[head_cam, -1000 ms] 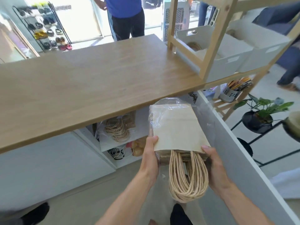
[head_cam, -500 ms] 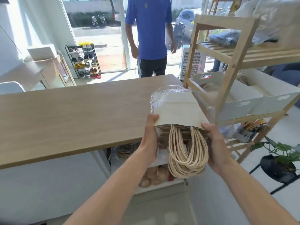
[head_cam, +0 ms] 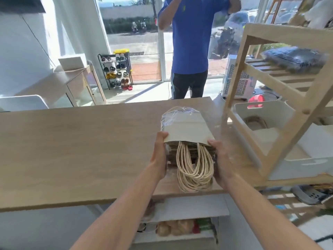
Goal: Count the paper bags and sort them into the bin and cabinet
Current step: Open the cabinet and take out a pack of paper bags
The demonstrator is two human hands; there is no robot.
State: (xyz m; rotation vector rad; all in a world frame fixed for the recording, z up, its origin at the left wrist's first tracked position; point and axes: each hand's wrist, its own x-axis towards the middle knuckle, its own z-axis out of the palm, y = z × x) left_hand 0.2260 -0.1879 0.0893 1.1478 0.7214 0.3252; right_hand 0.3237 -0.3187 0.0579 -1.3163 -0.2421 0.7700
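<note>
A stack of pale paper bags (head_cam: 188, 131) in a clear plastic sleeve hangs over the wooden counter (head_cam: 72, 147), its rope handles (head_cam: 193, 170) dangling toward me. My left hand (head_cam: 159, 156) grips the stack's left side. My right hand (head_cam: 222, 162) grips its right side. A white bin (head_cam: 270, 110) with more bags inside sits on the wooden shelf rack (head_cam: 281, 91) to the right. The white cabinet shelves (head_cam: 189, 208) under the counter hold other items.
A person in a blue shirt (head_cam: 191, 42) stands beyond the counter. A shoe rack (head_cam: 117, 71) stands by the glass door. A dark wrapped bundle (head_cam: 295, 58) lies on the rack's upper shelf. A white appliance (head_cam: 237, 82) is on the floor behind.
Both hands have lifted the bag stack from below the counter's edge up over the countertop. My view has risen with it.
</note>
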